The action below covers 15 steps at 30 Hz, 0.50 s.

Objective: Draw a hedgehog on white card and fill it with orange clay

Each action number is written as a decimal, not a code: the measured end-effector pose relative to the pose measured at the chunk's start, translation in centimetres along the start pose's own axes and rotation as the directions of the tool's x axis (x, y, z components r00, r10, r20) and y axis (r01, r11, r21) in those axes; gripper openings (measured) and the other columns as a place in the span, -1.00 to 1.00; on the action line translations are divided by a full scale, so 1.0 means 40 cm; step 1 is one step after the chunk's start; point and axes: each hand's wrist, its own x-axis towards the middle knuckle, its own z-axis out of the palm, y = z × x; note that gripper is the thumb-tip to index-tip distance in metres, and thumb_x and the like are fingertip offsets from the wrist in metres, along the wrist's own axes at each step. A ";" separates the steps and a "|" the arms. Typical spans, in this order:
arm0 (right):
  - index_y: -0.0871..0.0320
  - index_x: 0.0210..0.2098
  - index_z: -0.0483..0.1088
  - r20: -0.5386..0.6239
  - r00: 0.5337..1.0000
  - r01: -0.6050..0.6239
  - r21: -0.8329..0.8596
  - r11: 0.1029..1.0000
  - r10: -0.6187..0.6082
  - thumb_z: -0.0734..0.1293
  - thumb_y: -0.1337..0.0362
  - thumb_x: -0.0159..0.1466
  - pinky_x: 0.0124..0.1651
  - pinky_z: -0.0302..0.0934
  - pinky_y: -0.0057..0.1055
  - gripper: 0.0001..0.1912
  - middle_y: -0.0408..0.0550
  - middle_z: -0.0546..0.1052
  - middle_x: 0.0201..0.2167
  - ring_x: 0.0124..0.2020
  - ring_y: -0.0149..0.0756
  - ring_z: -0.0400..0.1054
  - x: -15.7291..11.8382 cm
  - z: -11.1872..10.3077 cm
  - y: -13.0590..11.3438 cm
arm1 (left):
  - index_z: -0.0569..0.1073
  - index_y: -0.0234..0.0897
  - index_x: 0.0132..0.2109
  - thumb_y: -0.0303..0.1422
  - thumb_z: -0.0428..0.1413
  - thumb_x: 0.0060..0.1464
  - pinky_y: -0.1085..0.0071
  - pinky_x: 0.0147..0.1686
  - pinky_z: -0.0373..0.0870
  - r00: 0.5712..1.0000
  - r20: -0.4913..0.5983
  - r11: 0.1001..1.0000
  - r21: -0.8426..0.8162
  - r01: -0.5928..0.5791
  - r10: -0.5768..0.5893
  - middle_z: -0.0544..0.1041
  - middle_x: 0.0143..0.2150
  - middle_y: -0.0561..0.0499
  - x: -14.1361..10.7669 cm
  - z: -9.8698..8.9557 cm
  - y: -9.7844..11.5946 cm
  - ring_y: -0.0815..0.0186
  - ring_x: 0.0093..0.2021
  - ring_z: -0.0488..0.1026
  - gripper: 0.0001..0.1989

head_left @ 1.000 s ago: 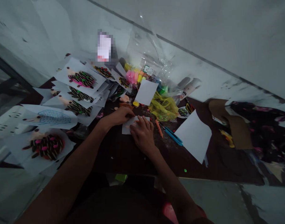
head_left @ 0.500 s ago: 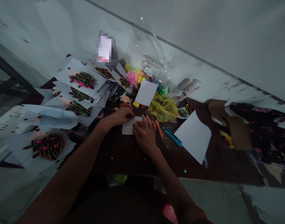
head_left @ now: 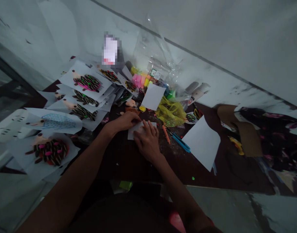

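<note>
My left hand rests with its fingers over the upper edge of a small white paper on the dark table. My right hand lies on the same paper, fingers spread, and covers most of it. Between the hands, the paper's lower left corner shows. A blue-handled pair of scissors and an orange marker lie just right of my right hand. Whatever lies under my right palm is hidden.
Paper sheets with hedgehog crafts overlap at the left. Behind my hands are a white card, a yellow plastic bag, coloured modelling clay and a clear plastic bag. A white sheet lies to the right.
My right hand has slid left and further over the white paper, hiding the orange piece seen beside its fingers earlier. My left hand has barely moved.
</note>
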 end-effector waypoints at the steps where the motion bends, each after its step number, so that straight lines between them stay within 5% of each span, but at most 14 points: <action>1: -0.05 0.03 0.55 0.014 1.000 -0.002 -0.004 1.000 0.002 0.29 0.15 0.41 0.38 -0.10 0.11 -0.74 0.03 0.13 0.46 0.49 0.05 -0.13 0.002 0.000 -0.004 | 0.63 -0.35 -0.02 -0.52 0.08 0.16 0.35 0.00 0.44 1.000 -0.002 1.000 0.001 0.003 -0.003 0.66 -0.08 -0.14 0.001 0.000 0.001 0.20 -0.07 0.57 -0.70; 15: 0.00 0.05 0.54 0.033 0.999 -0.005 0.029 1.000 0.004 0.30 0.14 0.41 0.40 -0.15 0.04 -0.72 0.04 0.16 0.44 0.48 0.02 -0.13 0.010 0.007 -0.019 | 0.64 -0.37 -0.06 -0.54 0.08 0.10 0.37 -0.04 0.43 1.000 -0.006 1.000 -0.021 0.002 -0.002 0.66 -0.14 -0.12 0.002 0.001 0.000 0.21 -0.12 0.56 -0.68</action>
